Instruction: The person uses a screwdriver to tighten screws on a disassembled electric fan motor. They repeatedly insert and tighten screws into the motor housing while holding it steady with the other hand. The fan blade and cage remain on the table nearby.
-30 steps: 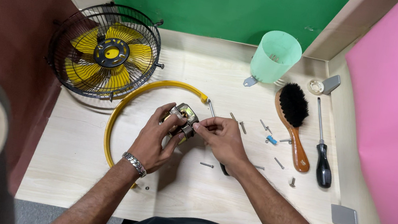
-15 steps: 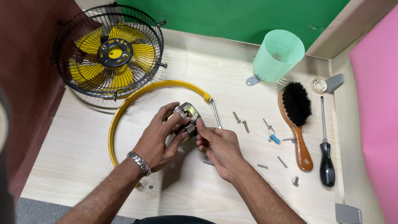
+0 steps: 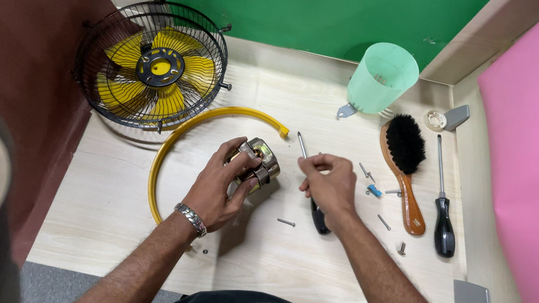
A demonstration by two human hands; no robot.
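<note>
My left hand [image 3: 220, 186] grips a small metal fan motor [image 3: 259, 160] just above the wooden table [image 3: 104, 213], fingers wrapped over its top. My right hand [image 3: 329, 183] has come off the motor and sits to its right, fingers pinched together over a black-handled screwdriver [image 3: 312, 184] that lies on the table under it. Whether the pinched fingers hold a small screw I cannot tell. A loose screw [image 3: 286, 222] lies on the table between the two hands.
A black wire fan cage with yellow blades [image 3: 153, 65] stands at the back left; a yellow ring [image 3: 179, 137] curves round the left hand. At the right lie a mint-green cup [image 3: 381, 79], a wooden brush [image 3: 406, 168], a second screwdriver [image 3: 442, 207], several screws and grey plastic pieces [image 3: 471, 295].
My right hand has drawn away from the motor to the right, over the screwdriver. My left hand keeps its hold on the motor.
</note>
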